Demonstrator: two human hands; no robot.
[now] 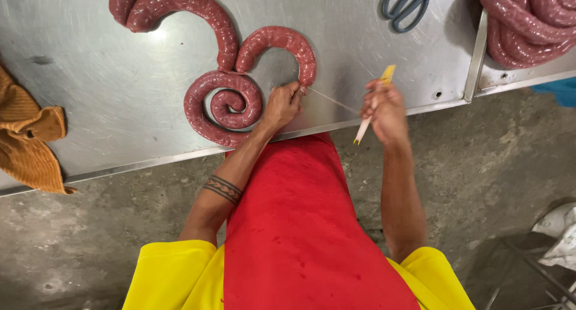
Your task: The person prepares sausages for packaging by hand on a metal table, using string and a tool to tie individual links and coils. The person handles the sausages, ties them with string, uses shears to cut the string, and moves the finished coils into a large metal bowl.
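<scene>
Tying off a sausage [240, 76] on a steel table [108, 82]. The sausage, a long dark-red link coiled near the table's near edge, is judged soft, heavy for its bulk and slippery, its casing easily torn; it is best gripped at the narrow end, not squeezed mid-length. That end is pinched by the left hand [282, 104], fingers clenched on it, forearm angled far and right. A thin string [333, 100] is drawn taut to the right hand [384, 109], fingers closed on a yellow-tipped stick [375, 103], wrist raised. Scissors [407, 5] lie far right; a cloth [30, 136] is seen left.
</scene>
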